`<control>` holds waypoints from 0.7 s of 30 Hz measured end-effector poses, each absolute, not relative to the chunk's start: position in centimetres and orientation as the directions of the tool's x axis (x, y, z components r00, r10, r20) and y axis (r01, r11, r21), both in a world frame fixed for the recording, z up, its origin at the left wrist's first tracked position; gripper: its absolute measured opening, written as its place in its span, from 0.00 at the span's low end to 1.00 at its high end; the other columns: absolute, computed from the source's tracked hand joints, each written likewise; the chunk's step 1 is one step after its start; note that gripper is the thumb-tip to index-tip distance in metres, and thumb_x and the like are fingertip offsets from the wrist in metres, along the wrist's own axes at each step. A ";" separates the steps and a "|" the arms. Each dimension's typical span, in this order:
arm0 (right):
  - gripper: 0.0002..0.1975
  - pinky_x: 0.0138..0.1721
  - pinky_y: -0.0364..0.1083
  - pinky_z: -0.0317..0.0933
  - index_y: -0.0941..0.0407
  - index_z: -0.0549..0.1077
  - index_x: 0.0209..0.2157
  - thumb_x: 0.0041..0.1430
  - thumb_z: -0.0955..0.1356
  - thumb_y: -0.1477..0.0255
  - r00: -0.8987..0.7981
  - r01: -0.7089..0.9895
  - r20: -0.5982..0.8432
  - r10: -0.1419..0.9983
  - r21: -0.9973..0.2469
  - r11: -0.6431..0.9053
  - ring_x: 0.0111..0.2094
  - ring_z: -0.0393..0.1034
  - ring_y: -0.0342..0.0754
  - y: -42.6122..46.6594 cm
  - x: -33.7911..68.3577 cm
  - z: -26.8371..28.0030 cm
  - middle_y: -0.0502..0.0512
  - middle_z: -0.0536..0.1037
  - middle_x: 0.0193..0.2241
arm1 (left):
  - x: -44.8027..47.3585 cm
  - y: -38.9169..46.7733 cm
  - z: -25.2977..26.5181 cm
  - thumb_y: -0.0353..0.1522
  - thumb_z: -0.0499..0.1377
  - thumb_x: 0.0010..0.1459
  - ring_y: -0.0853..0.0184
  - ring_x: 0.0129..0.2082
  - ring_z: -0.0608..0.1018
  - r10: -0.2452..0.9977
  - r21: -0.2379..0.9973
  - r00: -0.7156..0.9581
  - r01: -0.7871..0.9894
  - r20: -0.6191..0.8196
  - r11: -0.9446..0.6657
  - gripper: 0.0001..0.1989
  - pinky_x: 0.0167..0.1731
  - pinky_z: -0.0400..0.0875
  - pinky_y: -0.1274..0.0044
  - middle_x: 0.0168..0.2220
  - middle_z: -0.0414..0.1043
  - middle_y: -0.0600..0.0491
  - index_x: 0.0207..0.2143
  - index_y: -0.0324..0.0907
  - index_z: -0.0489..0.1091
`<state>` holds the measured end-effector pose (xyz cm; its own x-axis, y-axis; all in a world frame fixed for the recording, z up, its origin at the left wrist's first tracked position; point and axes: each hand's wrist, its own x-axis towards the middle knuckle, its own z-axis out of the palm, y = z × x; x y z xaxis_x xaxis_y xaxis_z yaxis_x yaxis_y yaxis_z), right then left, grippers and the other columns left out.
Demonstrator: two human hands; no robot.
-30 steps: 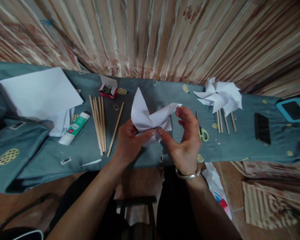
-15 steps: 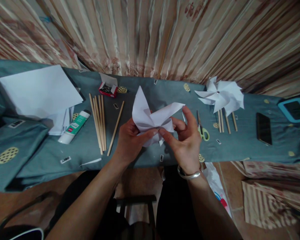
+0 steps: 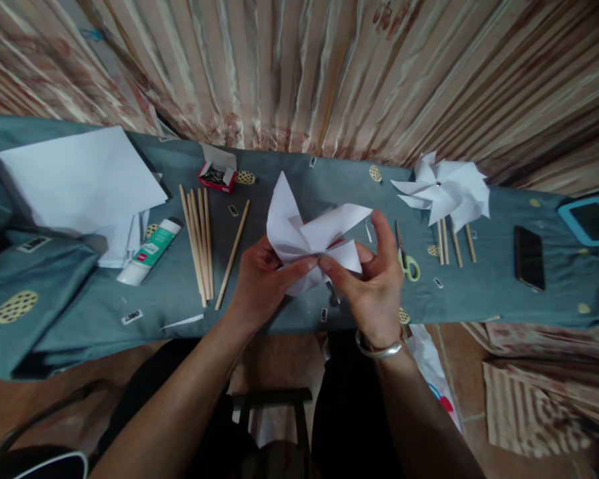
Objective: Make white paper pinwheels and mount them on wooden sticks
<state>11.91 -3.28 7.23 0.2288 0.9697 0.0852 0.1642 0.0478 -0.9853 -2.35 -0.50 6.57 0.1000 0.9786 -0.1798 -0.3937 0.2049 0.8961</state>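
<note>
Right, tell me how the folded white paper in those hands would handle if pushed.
The folded white paper would likely bend easily, its blades looking thin. It might spring open if released, since the left hand and right hand press thumbs at its middle; whether a fastener holds it is hidden.

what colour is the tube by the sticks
The tube is mainly green and white, shown in the head view.

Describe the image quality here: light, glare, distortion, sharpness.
Head view: dim overall, the legs sinking into black; head view: the held pinwheel bright, its folds softly shaded, the bracelet glinting; head view: curtain pleats fanning outward, wide-lens fashion, the tube's small print too soft to read.
</note>
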 end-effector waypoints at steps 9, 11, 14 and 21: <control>0.14 0.37 0.47 0.71 0.52 0.77 0.38 0.47 0.76 0.70 0.253 0.062 0.004 0.968 -0.998 -0.012 0.32 0.74 0.45 -3.0 11.7 8.0 0.48 0.81 0.33 | -2.1 -0.6 7.0 0.33 0.74 0.37 0.65 0.33 0.81 0.977 0.875 0.074 -0.436 -0.198 0.210 0.18 0.39 0.76 0.73 0.33 0.81 0.53 0.34 0.40 0.77; 0.10 0.30 0.43 0.68 0.52 0.78 0.33 0.47 0.76 0.70 0.239 0.061 -0.024 0.971 -0.997 -0.040 0.26 0.70 0.42 -3.0 11.9 8.1 0.45 0.79 0.28 | -2.2 -0.6 6.9 0.32 0.75 0.36 0.64 0.34 0.81 0.974 0.873 0.081 -0.433 -0.209 0.224 0.20 0.40 0.76 0.73 0.33 0.81 0.52 0.35 0.40 0.78; 0.06 0.25 0.41 0.64 0.52 0.79 0.30 0.47 0.76 0.71 0.209 0.077 -0.033 0.977 -0.996 -0.051 0.24 0.66 0.40 -3.1 12.1 8.2 0.44 0.78 0.24 | -2.3 -0.7 6.9 0.33 0.75 0.36 0.64 0.35 0.81 0.970 0.877 0.077 -0.414 -0.231 0.242 0.23 0.40 0.76 0.73 0.34 0.81 0.52 0.38 0.40 0.78; 0.06 0.28 0.43 0.67 0.51 0.82 0.30 0.47 0.76 0.71 0.187 0.091 -0.033 0.982 -0.995 -0.050 0.26 0.69 0.42 -3.2 12.3 8.1 0.45 0.80 0.26 | -2.4 -0.8 6.8 0.34 0.75 0.36 0.63 0.34 0.82 0.970 0.887 0.091 -0.393 -0.226 0.243 0.23 0.41 0.76 0.72 0.34 0.82 0.52 0.38 0.40 0.78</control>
<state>12.28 -3.21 8.12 0.1865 0.9819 -0.0325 0.0906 -0.0502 -0.9946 -2.43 -0.79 6.84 0.0906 0.9700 -0.2256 -0.3931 0.2429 0.8868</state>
